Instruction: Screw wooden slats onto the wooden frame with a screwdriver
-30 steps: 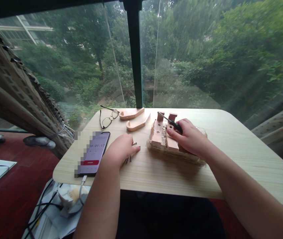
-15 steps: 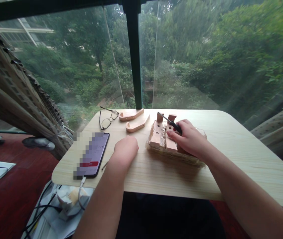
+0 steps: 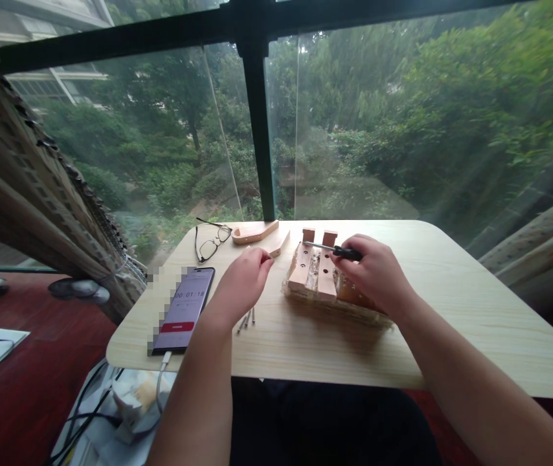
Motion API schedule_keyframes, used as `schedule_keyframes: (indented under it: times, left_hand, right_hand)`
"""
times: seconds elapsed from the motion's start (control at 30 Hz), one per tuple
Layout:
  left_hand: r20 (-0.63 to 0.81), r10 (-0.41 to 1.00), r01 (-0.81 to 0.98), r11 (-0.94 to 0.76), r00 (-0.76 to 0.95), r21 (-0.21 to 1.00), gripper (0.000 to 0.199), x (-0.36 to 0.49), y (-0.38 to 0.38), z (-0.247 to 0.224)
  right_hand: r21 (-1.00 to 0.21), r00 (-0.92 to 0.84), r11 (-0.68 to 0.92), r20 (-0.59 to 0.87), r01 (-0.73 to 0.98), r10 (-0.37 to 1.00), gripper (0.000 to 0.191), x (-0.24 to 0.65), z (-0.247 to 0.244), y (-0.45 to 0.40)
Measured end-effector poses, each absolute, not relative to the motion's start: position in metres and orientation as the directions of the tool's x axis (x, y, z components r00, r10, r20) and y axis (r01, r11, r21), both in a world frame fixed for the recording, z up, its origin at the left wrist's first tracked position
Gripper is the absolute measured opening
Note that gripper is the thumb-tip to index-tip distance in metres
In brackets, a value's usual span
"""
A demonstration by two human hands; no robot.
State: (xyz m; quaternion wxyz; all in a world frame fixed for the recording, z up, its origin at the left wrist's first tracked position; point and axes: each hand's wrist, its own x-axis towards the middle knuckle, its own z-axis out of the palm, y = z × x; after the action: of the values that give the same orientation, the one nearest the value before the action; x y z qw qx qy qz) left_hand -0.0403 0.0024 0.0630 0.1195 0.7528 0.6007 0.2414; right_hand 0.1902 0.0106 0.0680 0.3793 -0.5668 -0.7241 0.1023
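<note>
My right hand (image 3: pixel 376 268) is closed around the black handle of a screwdriver (image 3: pixel 347 252), whose metal shaft points left. Beneath the shaft, two wooden pieces (image 3: pixel 300 272) with holes lie side by side on a brown block in clear plastic wrap (image 3: pixel 339 307). The fingertips of my left hand (image 3: pixel 245 285) are pinched together; what is between them is too small to make out. It partly covers one curved wooden hook (image 3: pixel 280 243); another wooden hook (image 3: pixel 257 233) lies behind it. Several screws (image 3: pixel 246 319) rest on the table below my left hand.
A phone (image 3: pixel 184 310) showing a timer lies on the left of the table (image 3: pixel 451 310), with a white cable plugged in. Eyeglasses (image 3: pixel 208 249) sit near the back left edge. Window glass stands behind the table, and a curtain (image 3: pixel 63 194) hangs at left.
My left hand has risen from low on the table toward the hooks, and several screws now show below it. The screwdriver has turned to lie flatter. The camera view has tilted up slightly.
</note>
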Motion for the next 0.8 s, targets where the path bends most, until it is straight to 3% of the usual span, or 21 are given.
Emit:
schedule_keyframes:
  times: [0.1, 0.17, 0.23, 0.33, 0.5, 0.8]
  left_hand:
    - [0.345, 0.909, 0.603, -0.414, 0.234, 0.682, 0.022, -0.024, -0.003, 0.088]
    - [0.385, 0.868, 0.475, -0.494, 0.313, 0.728, 0.02, -0.011, -0.004, 0.102]
    - [0.422, 0.825, 0.415, -0.557, 0.376, 0.72, 0.017, 0.001, -0.003, 0.109]
    - [0.438, 0.798, 0.426, -0.595, 0.414, 0.682, 0.018, 0.006, 0.001, 0.11]
    - [0.385, 0.811, 0.499, -0.578, 0.441, 0.646, 0.02, 0.002, 0.005, 0.098]
    - [0.522, 0.828, 0.45, -0.554, 0.206, 0.701, 0.016, 0.012, 0.006, 0.075]
  right_hand:
    - [-0.788, -0.145, 0.391, 0.368, 0.475, 0.919, 0.024, 0.186, 0.082, -0.003]
    - [-0.863, -0.217, 0.389, 0.333, 0.321, 0.918, 0.025, 0.18, 0.093, -0.012]
    - [-0.873, -0.201, 0.399, 0.353, 0.28, 0.914, 0.026, 0.174, 0.1, -0.017]
    - [-0.917, -0.15, 0.363, 0.34, 0.164, 0.928, 0.029, 0.169, 0.102, -0.015]
    - [-0.946, -0.23, 0.325, 0.316, 0.003, 0.92, 0.031, 0.173, 0.089, -0.001]
    - [-0.98, -0.388, 0.192, 0.197, -0.053, 0.9, 0.043, 0.182, 0.092, 0.024]
